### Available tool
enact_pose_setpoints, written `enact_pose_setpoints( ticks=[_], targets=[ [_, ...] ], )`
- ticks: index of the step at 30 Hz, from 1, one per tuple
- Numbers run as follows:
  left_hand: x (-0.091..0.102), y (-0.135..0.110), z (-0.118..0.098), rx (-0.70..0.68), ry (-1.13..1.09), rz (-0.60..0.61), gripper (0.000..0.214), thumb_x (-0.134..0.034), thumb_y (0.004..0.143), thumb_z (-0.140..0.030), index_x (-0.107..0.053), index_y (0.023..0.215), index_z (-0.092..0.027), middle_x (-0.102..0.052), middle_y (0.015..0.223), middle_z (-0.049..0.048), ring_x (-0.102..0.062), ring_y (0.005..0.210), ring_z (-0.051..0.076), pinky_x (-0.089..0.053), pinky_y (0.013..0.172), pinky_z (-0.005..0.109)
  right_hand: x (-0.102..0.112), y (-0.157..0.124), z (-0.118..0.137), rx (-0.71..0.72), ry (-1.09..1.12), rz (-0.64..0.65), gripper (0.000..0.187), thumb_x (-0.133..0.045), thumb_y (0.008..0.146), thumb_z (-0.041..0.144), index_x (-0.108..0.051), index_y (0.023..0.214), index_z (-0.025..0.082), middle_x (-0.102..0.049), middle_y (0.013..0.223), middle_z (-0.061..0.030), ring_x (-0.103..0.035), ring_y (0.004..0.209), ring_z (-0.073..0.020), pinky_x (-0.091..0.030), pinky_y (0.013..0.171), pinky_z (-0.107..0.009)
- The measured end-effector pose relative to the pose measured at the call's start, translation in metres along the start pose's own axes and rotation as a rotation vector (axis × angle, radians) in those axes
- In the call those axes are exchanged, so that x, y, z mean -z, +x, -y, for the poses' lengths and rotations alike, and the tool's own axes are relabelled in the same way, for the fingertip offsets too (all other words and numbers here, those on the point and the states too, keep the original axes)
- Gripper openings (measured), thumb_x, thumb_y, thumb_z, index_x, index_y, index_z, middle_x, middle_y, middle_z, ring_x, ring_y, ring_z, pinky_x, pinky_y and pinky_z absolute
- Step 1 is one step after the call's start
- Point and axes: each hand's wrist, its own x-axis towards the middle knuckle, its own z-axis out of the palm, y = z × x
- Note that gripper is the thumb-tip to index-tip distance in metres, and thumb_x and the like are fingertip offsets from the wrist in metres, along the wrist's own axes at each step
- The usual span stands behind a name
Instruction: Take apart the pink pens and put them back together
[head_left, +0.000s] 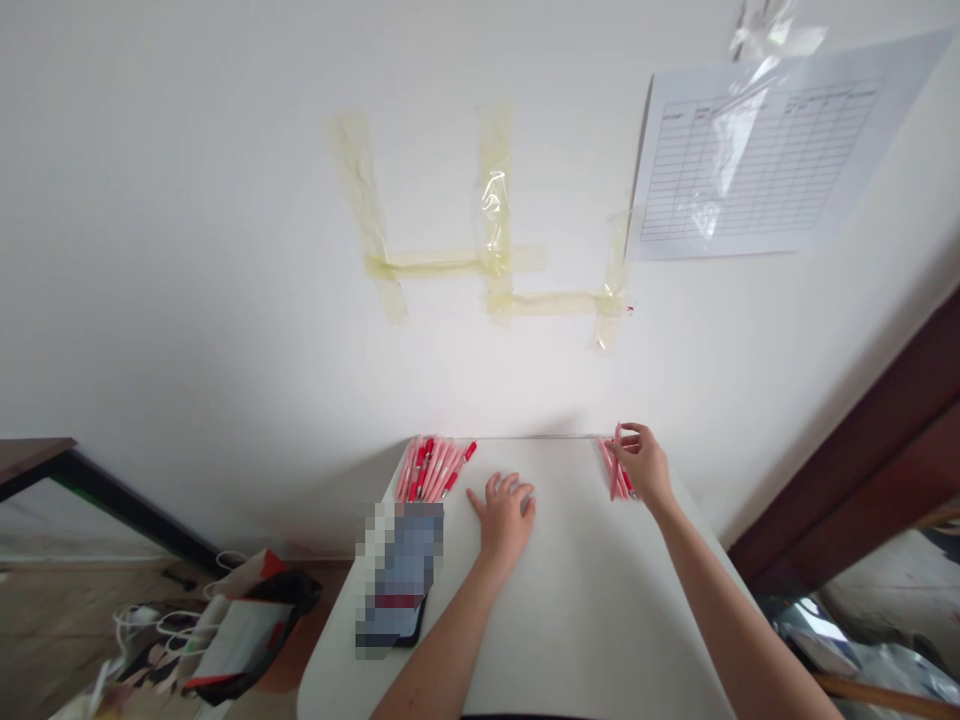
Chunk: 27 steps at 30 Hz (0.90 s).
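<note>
In the head view, your right hand closed its grip around a small bunch of pink plastic pens, probably to keep them aligned. Your left hand lay flat and empty on the white counter, seemingly bracing. A larger pile of pink red-tipped pens sat just left of that open grip.

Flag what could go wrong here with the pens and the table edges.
1. The small bunch of pink plastic pens under the right hand sits near the far right corner of the white table; a loose pen could roll off.
2. The pile of pink and red pens lies at the far left corner, so a nudge from the flat left hand might spill some.
3. The dark flat device, blurred, rests on the left edge and could slip off.
</note>
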Motion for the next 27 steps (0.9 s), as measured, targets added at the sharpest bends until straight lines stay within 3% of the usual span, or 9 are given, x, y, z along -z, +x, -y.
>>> enact_pose_setpoints(
  ticks=[6,9,13,19,27],
  targets=[
    [-0.001,0.000,0.001,0.005,0.002,0.008,0.023,-0.061,0.088,-0.026,-0.072,0.106,-0.035,-0.064,0.135,0.0014,-0.041,0.139,0.030,-0.005,0.114,0.078,-0.032,0.009,-0.014,0.172,-0.237,0.110,0.044,-0.060,0.083,0.043,-0.057,0.121,0.020,-0.070,0.094,-0.0059,-0.065,0.085,-0.0213,-0.047,0.075,-0.032],
    [0.000,0.001,0.000,0.006,0.012,0.014,0.023,-0.060,0.089,-0.026,-0.073,0.106,-0.035,-0.063,0.135,0.0025,-0.041,0.139,0.031,-0.006,0.114,0.078,-0.041,0.008,-0.016,0.280,-0.468,0.120,0.035,-0.054,0.090,0.037,-0.058,0.120,0.020,-0.071,0.095,-0.0063,-0.064,0.092,-0.0229,-0.043,0.090,-0.038],
    [0.000,0.001,0.001,0.002,0.013,0.015,0.024,-0.061,0.088,-0.026,-0.072,0.107,-0.036,-0.064,0.135,0.0016,-0.041,0.138,0.031,-0.008,0.114,0.078,-0.046,0.002,-0.016,0.370,-0.806,0.081,0.028,-0.046,0.096,0.034,-0.061,0.117,0.021,-0.071,0.104,-0.0097,-0.057,0.107,-0.0275,-0.028,0.104,-0.047],
    [-0.001,0.000,0.001,-0.003,0.012,0.003,0.024,-0.061,0.088,-0.026,-0.072,0.106,-0.036,-0.064,0.135,0.0012,-0.040,0.138,0.031,-0.008,0.114,0.078,-0.049,-0.005,-0.012,0.424,-1.010,0.013,0.029,-0.039,0.099,0.028,-0.063,0.115,0.022,-0.066,0.110,-0.0118,-0.050,0.109,-0.0291,-0.022,0.104,-0.050],
    [0.000,0.000,0.001,-0.005,0.010,0.008,0.024,-0.060,0.088,-0.028,-0.072,0.106,-0.036,-0.063,0.135,0.0017,-0.039,0.139,0.032,-0.008,0.114,0.078,-0.050,-0.005,-0.009,0.321,-1.065,-0.037,0.033,-0.038,0.100,0.030,-0.064,0.117,0.020,-0.062,0.113,-0.0150,-0.048,0.110,-0.0304,-0.023,0.103,-0.050]
  ],
)
